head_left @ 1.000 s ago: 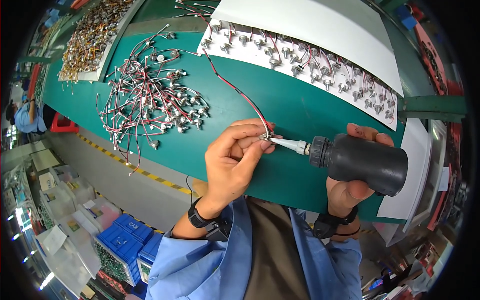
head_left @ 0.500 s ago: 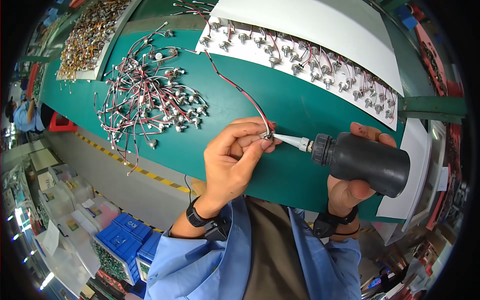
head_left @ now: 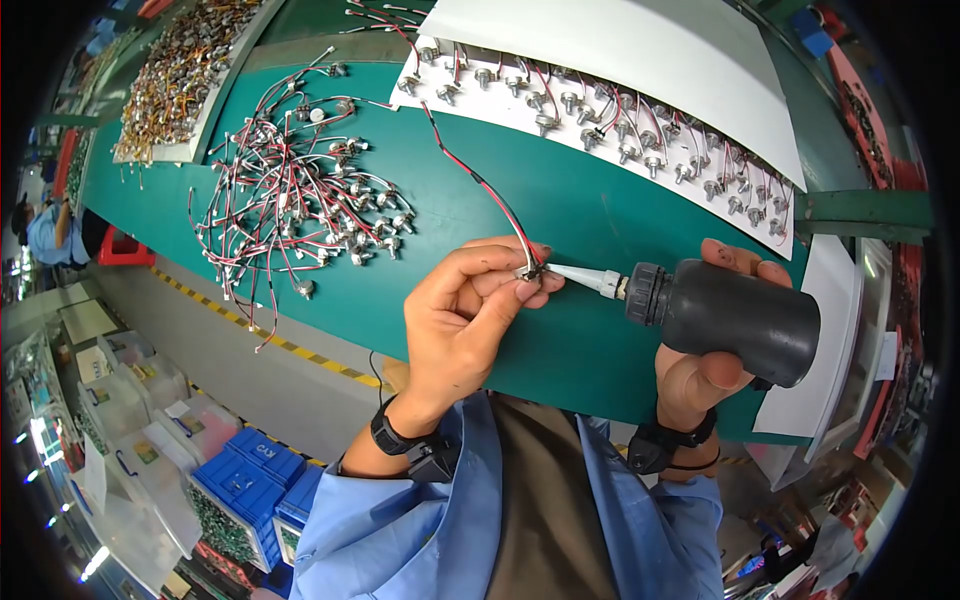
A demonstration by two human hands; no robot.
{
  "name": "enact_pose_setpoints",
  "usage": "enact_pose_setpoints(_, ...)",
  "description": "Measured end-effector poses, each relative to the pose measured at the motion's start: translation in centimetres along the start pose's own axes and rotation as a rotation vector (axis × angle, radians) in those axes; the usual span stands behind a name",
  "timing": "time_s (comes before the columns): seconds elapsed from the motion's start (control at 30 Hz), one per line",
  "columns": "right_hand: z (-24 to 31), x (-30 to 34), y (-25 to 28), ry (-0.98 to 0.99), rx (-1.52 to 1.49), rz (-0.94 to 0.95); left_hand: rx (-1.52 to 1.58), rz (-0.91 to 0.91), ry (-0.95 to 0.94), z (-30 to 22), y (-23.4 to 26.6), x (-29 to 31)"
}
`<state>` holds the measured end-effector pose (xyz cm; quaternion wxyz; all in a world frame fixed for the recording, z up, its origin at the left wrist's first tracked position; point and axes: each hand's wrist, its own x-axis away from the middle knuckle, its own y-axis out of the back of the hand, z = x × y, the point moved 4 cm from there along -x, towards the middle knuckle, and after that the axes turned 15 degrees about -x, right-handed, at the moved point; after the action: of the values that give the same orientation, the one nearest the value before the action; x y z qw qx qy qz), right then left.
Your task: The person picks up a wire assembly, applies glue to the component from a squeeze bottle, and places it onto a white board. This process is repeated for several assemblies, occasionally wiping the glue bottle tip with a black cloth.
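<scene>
My left hand [head_left: 465, 320] pinches a small wired potentiometer [head_left: 531, 271] between thumb and fingertips. Its red, black and white wire lead [head_left: 480, 180] arcs up and away toward the white sheet. Wrapped in my right hand [head_left: 700, 375] is a black squeeze bottle [head_left: 740, 320], lying nearly sideways. The bottle's pale tapered nozzle [head_left: 585, 278] points left, its tip at or very close to the potentiometer; fingers partly hide the spot. To the left on the green table lies a tangled heap of wired potentiometers [head_left: 300, 200].
Several potentiometers stand in rows on a white board [head_left: 480, 100] at the back, partly beneath a white sheet [head_left: 640, 50]. A tray [head_left: 215, 110] of loose small parts sits far left. Blue crates [head_left: 245, 475] stand on the floor at lower left. Another person [head_left: 55, 235] is far left.
My left hand has shifted slightly left with the potentiometer, and the nozzle tip sits a little farther from its middle. The wire lead has swung slightly. The grips are unchanged.
</scene>
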<state>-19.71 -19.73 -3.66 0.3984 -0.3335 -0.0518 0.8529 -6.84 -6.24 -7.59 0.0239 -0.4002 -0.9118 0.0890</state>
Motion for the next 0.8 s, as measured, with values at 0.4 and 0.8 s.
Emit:
enact_pose_setpoints(0.4, -0.7, -0.6, 0.3, -0.044, 0.008, -0.063, 0.021, 0.002, -0.01, -0.4, 0.2, -0.3)
enact_pose_setpoints(0.8, 1.7, -3.6, 6.4, -0.13, -0.075, -0.405, -0.333, -0.156, -0.334, -11.7, 2.6, -5.3)
